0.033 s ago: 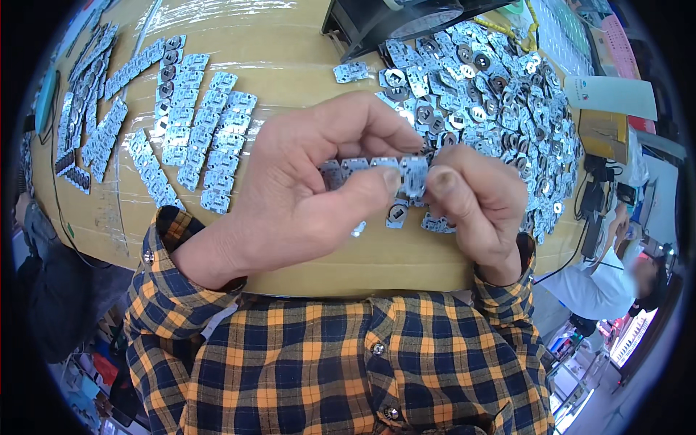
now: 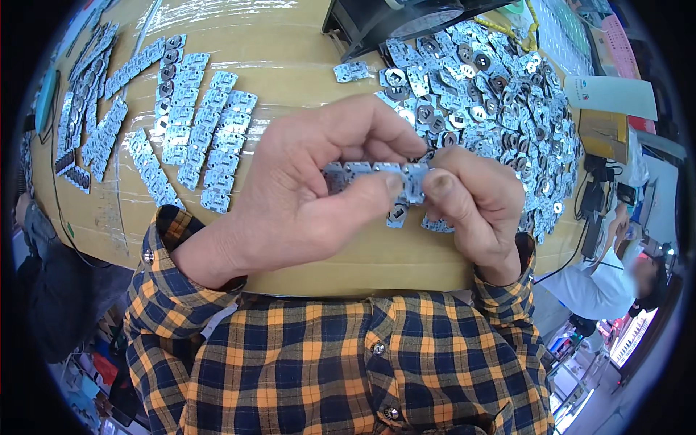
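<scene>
My left hand is closed around a short row of small circuit boards, its thumb pressed along their near side. At the row's right end, my right hand pinches an end board between thumb and fingers. My palm and fingers cover part of the row, so I cannot tell whether the boards are joined or only stacked edge to edge. Just below the hands, a single board with a round coin-cell holder lies on the table, and another loose board is partly under my right hand.
A large heap of loose circuit boards spreads over the right of the cardboard-covered table. Overlapping rows of boards lie at the left. A black fan-like device stands at the back. Another person is at the far right.
The held row has dipped slightly, and my right hand has shifted a little left. A small pale bit below my left thumb no longer shows.
</scene>
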Available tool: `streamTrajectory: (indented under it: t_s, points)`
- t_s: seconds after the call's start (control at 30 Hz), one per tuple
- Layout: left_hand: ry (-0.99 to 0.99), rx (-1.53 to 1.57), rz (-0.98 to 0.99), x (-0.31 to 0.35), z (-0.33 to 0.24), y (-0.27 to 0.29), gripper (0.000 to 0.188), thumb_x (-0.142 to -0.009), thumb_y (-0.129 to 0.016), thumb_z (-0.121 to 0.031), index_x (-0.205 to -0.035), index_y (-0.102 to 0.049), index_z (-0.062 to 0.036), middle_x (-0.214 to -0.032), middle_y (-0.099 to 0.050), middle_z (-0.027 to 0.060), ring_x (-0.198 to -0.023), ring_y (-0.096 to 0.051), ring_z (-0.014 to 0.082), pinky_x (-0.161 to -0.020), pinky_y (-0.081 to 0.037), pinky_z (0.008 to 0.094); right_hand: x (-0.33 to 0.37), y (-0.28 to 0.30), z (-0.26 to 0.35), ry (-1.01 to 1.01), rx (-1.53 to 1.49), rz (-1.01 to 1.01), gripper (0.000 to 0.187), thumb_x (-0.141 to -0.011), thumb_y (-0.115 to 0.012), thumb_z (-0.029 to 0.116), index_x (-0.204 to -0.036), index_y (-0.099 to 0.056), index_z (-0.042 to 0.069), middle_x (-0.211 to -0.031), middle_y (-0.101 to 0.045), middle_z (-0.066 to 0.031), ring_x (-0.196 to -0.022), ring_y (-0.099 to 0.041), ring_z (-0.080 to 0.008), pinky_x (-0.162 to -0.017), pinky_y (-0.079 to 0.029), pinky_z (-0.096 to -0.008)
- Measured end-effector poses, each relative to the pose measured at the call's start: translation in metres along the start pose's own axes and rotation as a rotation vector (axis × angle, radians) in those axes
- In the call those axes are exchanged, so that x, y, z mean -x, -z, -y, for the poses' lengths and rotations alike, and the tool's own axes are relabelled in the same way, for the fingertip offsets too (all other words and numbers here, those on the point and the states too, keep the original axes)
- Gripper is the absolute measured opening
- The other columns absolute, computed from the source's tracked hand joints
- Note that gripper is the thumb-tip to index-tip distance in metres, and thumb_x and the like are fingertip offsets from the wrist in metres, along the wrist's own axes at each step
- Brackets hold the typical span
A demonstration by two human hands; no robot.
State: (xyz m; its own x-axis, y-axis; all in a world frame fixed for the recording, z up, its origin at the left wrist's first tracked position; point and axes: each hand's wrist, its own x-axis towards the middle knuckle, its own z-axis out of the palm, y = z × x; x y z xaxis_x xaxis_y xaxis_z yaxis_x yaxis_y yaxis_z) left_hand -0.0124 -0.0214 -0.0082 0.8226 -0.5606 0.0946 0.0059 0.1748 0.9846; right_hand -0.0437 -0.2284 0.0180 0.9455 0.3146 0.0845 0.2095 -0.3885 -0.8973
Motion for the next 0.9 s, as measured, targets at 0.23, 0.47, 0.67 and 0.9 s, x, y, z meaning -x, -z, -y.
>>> streamTrajectory:
  t_s: [0.23,0.47,0.67,0.9]
  points:
    - [0.058,-0.001,-0.002,-0.002,-0.006,0.002,0.018,-0.086,-0.062,-0.004,-0.103,-0.06,0.0027,-0.083,-0.065,0.0045,-0.067,-0.063,0.0073,-0.054,-0.046,0.0163,0.001,-0.004,0.005,-0.131,-0.133,0.027,0.028,-0.097,-0.054,0.018,-0.075,-0.06,0.001,-0.059,-0.055,0.0,-0.046,-0.049,-0.0051,-0.042,-0.035,-0.0212]
    - [0.303,0.129,0.015,-0.001,-0.013,0.004,0.016,-0.089,-0.067,-0.015,-0.089,-0.06,-0.0019,-0.071,-0.062,0.0015,-0.052,-0.055,0.0025,-0.044,-0.037,0.0153,0.003,-0.008,0.004,-0.255,-0.223,-0.029,0.028,-0.1,-0.051,0.02,-0.08,-0.058,0.001,-0.057,-0.053,-0.0001,-0.042,-0.041,-0.0038,-0.04,-0.033,-0.0203]
    - [0.268,0.328,0.027,-0.001,-0.014,-0.002,0.014,-0.09,-0.065,-0.013,-0.093,-0.059,-0.0007,-0.072,-0.062,0.0024,-0.055,-0.056,0.0043,-0.046,-0.038,0.0157,0.001,-0.009,0.008,-0.523,-1.098,-0.025,0.032,-0.101,-0.045,0.022,-0.076,-0.049,0.003,-0.054,-0.047,-0.0037,-0.039,-0.035,-0.006,-0.035,-0.031,-0.0218]
    - [-0.271,-0.352,-0.08,-0.002,-0.002,-0.002,0.017,-0.082,-0.064,0.003,-0.099,-0.061,0.0054,-0.079,-0.064,0.0093,-0.067,-0.061,0.0138,-0.057,-0.047,0.0235,0.005,-0.012,0.004,-0.305,-0.425,-0.14,0.032,-0.101,-0.045,0.025,-0.078,-0.047,0.002,-0.051,-0.047,-0.0033,-0.039,-0.039,-0.0067,-0.037,-0.033,-0.0209]
